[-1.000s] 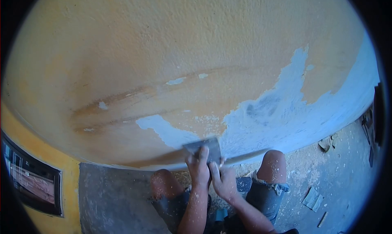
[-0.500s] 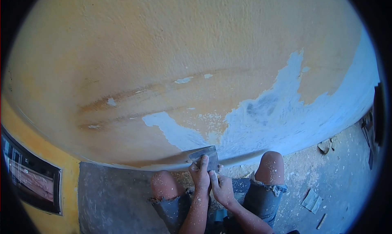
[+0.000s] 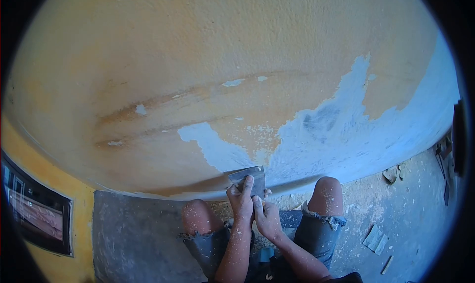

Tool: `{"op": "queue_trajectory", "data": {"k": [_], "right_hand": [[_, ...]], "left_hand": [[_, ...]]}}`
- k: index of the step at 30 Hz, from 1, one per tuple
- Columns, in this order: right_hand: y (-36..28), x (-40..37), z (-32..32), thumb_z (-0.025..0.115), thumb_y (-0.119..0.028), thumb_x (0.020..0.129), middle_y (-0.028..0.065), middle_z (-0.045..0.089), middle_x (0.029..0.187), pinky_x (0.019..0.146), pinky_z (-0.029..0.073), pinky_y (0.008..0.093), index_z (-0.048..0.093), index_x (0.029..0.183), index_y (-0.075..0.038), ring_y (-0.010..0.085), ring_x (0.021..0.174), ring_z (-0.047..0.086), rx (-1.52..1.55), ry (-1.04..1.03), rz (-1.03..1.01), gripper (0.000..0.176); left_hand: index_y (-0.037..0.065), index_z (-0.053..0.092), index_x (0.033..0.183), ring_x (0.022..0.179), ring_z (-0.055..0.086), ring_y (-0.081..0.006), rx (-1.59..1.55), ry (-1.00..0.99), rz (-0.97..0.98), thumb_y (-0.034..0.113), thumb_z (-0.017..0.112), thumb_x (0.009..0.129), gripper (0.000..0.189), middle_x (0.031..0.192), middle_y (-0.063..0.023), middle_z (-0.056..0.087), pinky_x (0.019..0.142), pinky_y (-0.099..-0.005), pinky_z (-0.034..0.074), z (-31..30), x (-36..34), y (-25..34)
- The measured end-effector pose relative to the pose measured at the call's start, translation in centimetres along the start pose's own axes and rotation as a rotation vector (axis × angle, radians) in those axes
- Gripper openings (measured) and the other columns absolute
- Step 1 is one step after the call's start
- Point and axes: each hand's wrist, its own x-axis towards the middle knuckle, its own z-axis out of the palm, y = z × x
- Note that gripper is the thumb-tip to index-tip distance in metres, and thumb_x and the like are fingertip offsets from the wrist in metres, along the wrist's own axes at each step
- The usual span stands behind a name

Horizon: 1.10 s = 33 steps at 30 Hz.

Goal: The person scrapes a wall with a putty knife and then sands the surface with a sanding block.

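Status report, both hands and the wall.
Left hand and right hand both on scraper. Wall partly stripped, pale patches showing. Nothing visible blocking scraper.

Hidden and cropped parts, itemised.
Flat blade (image 3: 257, 183): lower end covered by left hand (image 3: 241, 203) and right hand (image 3: 268, 223). Window (image 3: 37, 209): cut off at left. Dark objects (image 3: 459, 139), right rim: cropped, unidentifiable. Blue item (image 3: 266, 255): indistinct.

Person's dress and surface detail. Denim legwear (image 3: 316, 236), dull blue-grey, ends at the bared knees (image 3: 327, 196) in ragged, pale-threaded edges (image 3: 325, 217). A dark garment (image 3: 353, 278) shows at the lower margin. Pale flecks speckle the denim, knees and bare forearms (image 3: 236, 253). The left hand (image 3: 241, 201) and right hand (image 3: 267, 221) are ungloved.
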Motion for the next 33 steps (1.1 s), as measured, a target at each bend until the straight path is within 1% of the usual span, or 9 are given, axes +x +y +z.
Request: {"op": "queue_trajectory", "data": {"k": [2, 15, 17, 18, 20, 22, 27, 30, 33], "right_hand": [[-0.1, 0.0, -0.1, 0.045, -0.035, 0.102, 0.0151, 0.055, 0.055, 0.052, 0.040, 0.0395, 0.057, 0.071, 0.006, 0.0170, 0.051, 0.049, 0.021, -0.002, -0.035, 0.053], [-1.3, -0.3, -0.4, 0.045, -0.035, 0.102, 0.0140, 0.052, 0.055, 0.052, 0.039, 0.0388, 0.056, 0.070, 0.006, 0.0154, 0.053, 0.046, 0.024, 0.034, -0.096, 0.053], [-1.5, -0.3, -0.6, 0.048, -0.035, 0.100, 0.0254, 0.055, 0.059, 0.056, 0.042, 0.0447, 0.060, 0.076, 0.008, 0.0362, 0.053, 0.056, 0.004, 0.033, -0.052, 0.050], [-1.7, -0.1, -0.7, 0.048, -0.035, 0.100, 0.0254, 0.055, 0.059, 0.056, 0.042, 0.0447, 0.060, 0.076, 0.008, 0.0362, 0.053, 0.056, 0.003, 0.032, -0.056, 0.050], [-2.1, 0.2, -1.1, 0.047, -0.034, 0.102, 0.0145, 0.051, 0.054, 0.050, 0.038, 0.0382, 0.057, 0.071, 0.007, 0.0134, 0.053, 0.046, -0.055, 0.047, -0.135, 0.052], [-7.8, 1.2, -3.2, 0.049, -0.032, 0.100, 0.0279, 0.055, 0.062, 0.057, 0.043, 0.0454, 0.059, 0.073, 0.009, 0.0394, 0.057, 0.058, -0.050, 0.046, -0.287, 0.049], [-18.6, -0.6, -6.2, 0.052, -0.032, 0.098, 0.0259, 0.055, 0.062, 0.058, 0.043, 0.0426, 0.062, 0.087, 0.007, 0.0371, 0.057, 0.057, 0.023, -0.095, -0.396, 0.042], [-14.4, -3.5, -6.9, 0.051, -0.033, 0.099, 0.0225, 0.058, 0.067, 0.059, 0.044, 0.0416, 0.058, 0.100, 0.006, 0.0313, 0.058, 0.057, -0.140, -0.253, -0.378, 0.040], [-6.0, -5.1, -8.7, 0.048, -0.034, 0.100, 0.0127, 0.056, 0.070, 0.057, 0.044, 0.0357, 0.052, 0.108, 0.005, 0.0206, 0.058, 0.054, 0.044, -0.514, 0.010, 0.040]], "left_hand": [[-0.002, 0.063, 0.092, 0.052, 0.064, -0.0217, 0.030, -0.020, 0.014, 0.023, 0.064, 0.093, 0.025, 0.073, -0.0088, 0.065, 0.045, -0.0315, 0.053, -0.1, 0.2, -0.3], [-0.002, 0.062, 0.090, 0.052, 0.064, -0.0220, -0.014, -0.058, 0.046, 0.023, 0.064, 0.093, 0.025, 0.069, -0.0085, 0.064, 0.044, -0.0315, 0.053, 0.6, 0.1, 0.6], [-0.001, 0.062, 0.092, 0.052, 0.064, -0.0215, -0.009, -0.026, 0.008, 0.024, 0.064, 0.093, 0.025, 0.071, -0.0088, 0.064, 0.044, -0.0317, 0.052, 0.9, -0.3, 1.0], [-0.001, 0.062, 0.092, 0.052, 0.064, -0.0215, -0.011, -0.026, 0.012, 0.024, 0.064, 0.093, 0.025, 0.071, -0.0088, 0.064, 0.044, -0.0317, 0.052, 1.1, -0.2, 1.2], [-0.001, 0.060, 0.096, 0.051, 0.062, -0.0212, -0.006, -0.074, 0.050, 0.024, 0.064, 0.093, 0.026, 0.075, -0.0101, 0.064, 0.044, -0.0319, 0.051, 1.6, 0.0, 1.9], [-0.001, 0.059, 0.099, 0.051, 0.060, -0.0211, -0.060, -0.067, 0.175, 0.026, 0.063, 0.093, 0.029, 0.078, -0.0113, 0.063, 0.043, -0.0317, 0.050, 4.9, 0.3, 5.6], [-0.002, 0.062, 0.093, 0.055, 0.064, -0.0198, -0.224, -0.178, 0.325, 0.029, 0.062, 0.094, 0.031, 0.076, -0.0103, 0.065, 0.048, -0.0298, 0.054, 9.5, -2.0, 16.2], [-0.001, 0.060, 0.099, 0.056, 0.064, -0.0201, -0.229, -0.163, 0.123, 0.030, 0.062, 0.094, 0.032, 0.076, -0.0090, 0.064, 0.052, -0.0315, 0.055, 5.6, -3.8, 12.0], [0.002, 0.054, 0.115, 0.076, 0.066, -0.0213, -0.362, -0.187, -0.151, 0.032, 0.057, 0.097, 0.035, 0.094, -0.0093, 0.064, 0.069, -0.0355, 0.057, 0.8, -4.2, 0.0]]}}
